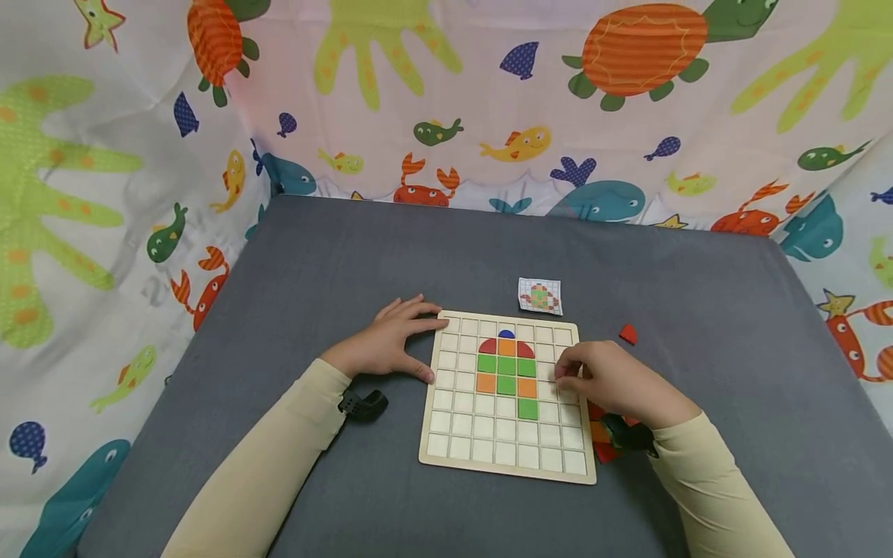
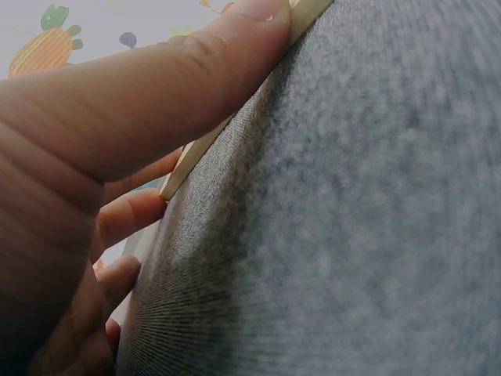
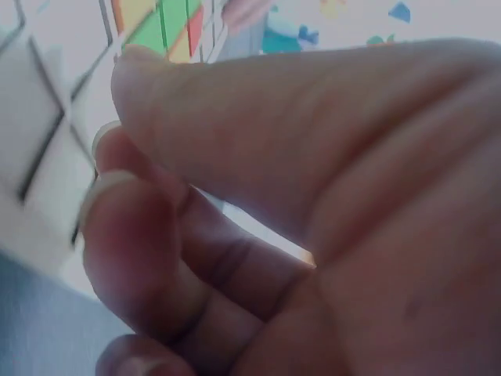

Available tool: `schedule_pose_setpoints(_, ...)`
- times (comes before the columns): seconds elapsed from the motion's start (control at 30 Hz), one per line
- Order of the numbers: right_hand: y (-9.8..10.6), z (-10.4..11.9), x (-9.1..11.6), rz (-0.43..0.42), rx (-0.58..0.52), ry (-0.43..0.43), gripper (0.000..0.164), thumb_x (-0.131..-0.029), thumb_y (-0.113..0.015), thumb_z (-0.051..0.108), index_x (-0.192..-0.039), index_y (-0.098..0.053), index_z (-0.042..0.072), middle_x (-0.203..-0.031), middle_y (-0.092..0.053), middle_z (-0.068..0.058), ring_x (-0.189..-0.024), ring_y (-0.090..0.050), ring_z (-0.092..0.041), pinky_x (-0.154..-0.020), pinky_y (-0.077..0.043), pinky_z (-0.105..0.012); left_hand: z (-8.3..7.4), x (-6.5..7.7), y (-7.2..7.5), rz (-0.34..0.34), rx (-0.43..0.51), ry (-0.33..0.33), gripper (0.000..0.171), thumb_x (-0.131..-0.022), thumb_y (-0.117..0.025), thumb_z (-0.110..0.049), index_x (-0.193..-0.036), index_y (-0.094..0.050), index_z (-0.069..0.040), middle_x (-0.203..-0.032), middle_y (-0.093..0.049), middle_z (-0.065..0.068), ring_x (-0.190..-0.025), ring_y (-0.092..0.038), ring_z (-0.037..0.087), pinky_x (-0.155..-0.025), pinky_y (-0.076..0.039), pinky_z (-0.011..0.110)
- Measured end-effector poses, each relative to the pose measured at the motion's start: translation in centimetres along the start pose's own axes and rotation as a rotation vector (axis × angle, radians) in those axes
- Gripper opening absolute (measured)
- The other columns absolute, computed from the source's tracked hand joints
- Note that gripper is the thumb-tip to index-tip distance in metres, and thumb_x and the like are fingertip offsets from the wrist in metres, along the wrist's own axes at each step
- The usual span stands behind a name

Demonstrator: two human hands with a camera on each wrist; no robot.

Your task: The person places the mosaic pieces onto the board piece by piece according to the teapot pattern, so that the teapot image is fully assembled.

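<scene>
A wooden grid board [image 1: 463,459] with white squares lies on the grey table. Set in it are a blue half-round tile [image 1: 506,334], red quarter-round tiles [image 1: 487,346], orange square tiles [image 1: 486,383] and green square tiles [image 1: 527,409]. My left hand [image 1: 391,341] rests at the board's upper left corner, thumb and straight fingers spread along its edge. Over the right-hand columns is my right hand [image 1: 614,380], its fingers curled and tips close to the squares. In the right wrist view, no tile shows between the thumb [image 3: 203,117] and fingers [image 3: 133,243].
A small picture card [image 1: 540,297] with a coloured tile figure lies behind the board. One loose red piece [image 1: 629,334] sits beyond my right hand. Red and orange pieces [image 1: 605,451] lie beside the board's right edge, partly hidden under my right wrist.
</scene>
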State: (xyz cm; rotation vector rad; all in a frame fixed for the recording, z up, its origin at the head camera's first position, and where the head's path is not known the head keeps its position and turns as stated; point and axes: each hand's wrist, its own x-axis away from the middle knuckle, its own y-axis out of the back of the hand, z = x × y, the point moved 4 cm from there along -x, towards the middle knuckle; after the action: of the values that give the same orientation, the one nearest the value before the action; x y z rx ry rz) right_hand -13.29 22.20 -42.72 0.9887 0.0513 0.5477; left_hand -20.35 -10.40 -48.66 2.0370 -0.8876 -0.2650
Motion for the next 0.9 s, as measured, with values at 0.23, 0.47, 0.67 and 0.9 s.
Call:
schedule_pose_setpoints(0.23, 1.4, -2.3, 1.3, -0.046, 0.040, -0.081, 0.008, -0.094, -0.079, 0.011, -0.102, -0.078, 0.011, -0.088, -0.071, 0.005, -0.075, -0.061, -0.011, -0.065, -0.054, -0.029, 0.1, -0.1, -0.1, 0.001, 0.015, 0.000, 0.098, -0.077, -0.091, -0.053, -0.159, -0.050, -0.021, -0.168, -0.034, 0.003, -0.164, -0.008, 0.027, -0.131, 0.002, 0.052)
schedule_pose_setpoints(0.47, 1.6, -4.8, 2.6, -0.112, 0.100, -0.108, 0.011, -0.089, -0.084, 0.012, -0.098, -0.077, 0.011, -0.088, -0.071, 0.004, -0.075, -0.060, -0.011, -0.068, -0.054, -0.032, -0.1, 0.2, 0.1, -0.001, 0.012, -0.002, 0.098, -0.077, -0.091, -0.053, -0.159, -0.050, -0.021, -0.168, -0.034, 0.003, -0.164, -0.008, 0.027, -0.131, 0.002, 0.052)
schedule_pose_setpoints(0.67, 1.3, -6.1, 3.6, -0.099, 0.072, -0.150, 0.013, -0.089, -0.085, 0.017, -0.096, -0.076, 0.010, -0.084, -0.070, 0.004, -0.068, -0.055, -0.011, -0.060, -0.049, -0.029, 0.1, 0.2, 0.0, 0.000, 0.004, 0.004, 0.098, -0.078, -0.090, -0.054, -0.160, -0.049, -0.021, -0.169, -0.033, 0.003, -0.164, -0.008, 0.027, -0.131, 0.002, 0.052)
schedule_pose_setpoints(0.9, 0.6, -5.8, 5.0, -0.037, -0.015, -0.174, 0.018, -0.090, -0.085, 0.026, -0.098, -0.076, 0.013, -0.084, -0.068, 0.007, -0.059, -0.052, -0.009, -0.055, -0.046, -0.027, 0.0, 0.2, 0.0, 0.001, 0.006, -0.008, 0.097, -0.078, -0.090, -0.054, -0.160, -0.049, -0.021, -0.169, -0.033, 0.003, -0.164, -0.008, 0.029, -0.131, 0.002, 0.053)
